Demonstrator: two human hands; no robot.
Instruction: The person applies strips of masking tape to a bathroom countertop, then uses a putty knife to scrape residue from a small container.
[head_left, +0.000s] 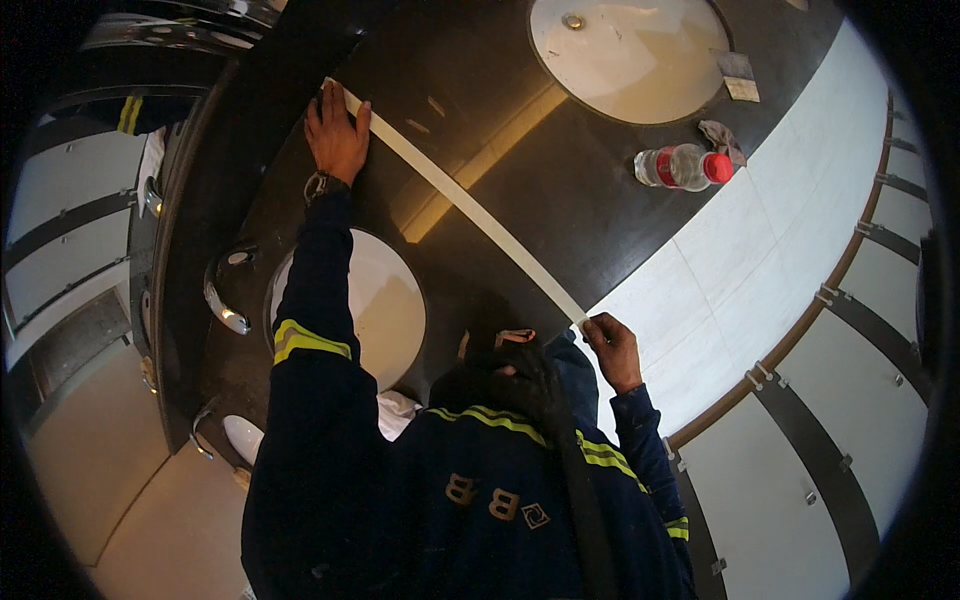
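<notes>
A long, narrow strip of cream tape (460, 195) runs taut and diagonally over the dark countertop (560, 200), between two white sinks. My left hand (338, 140) lies on the tape's far-left end by the wall side, its fingers stretched out and pressing down. At the counter's front edge, my right hand (612, 350) pinches the tape's other end between thumb and fingers. Under my left arm is the nearer sink (395, 320), partly covered by the sleeve. The farther sink (640, 75) sits beyond the tape.
A clear bottle with a red cap (685, 167) lies near the front edge, beside a crumpled cloth (722, 140). A small flat pad (738, 75) rests by the farther sink's rim. A chrome faucet (225, 300) stands at left. Pale stall doors (750, 480) line the right.
</notes>
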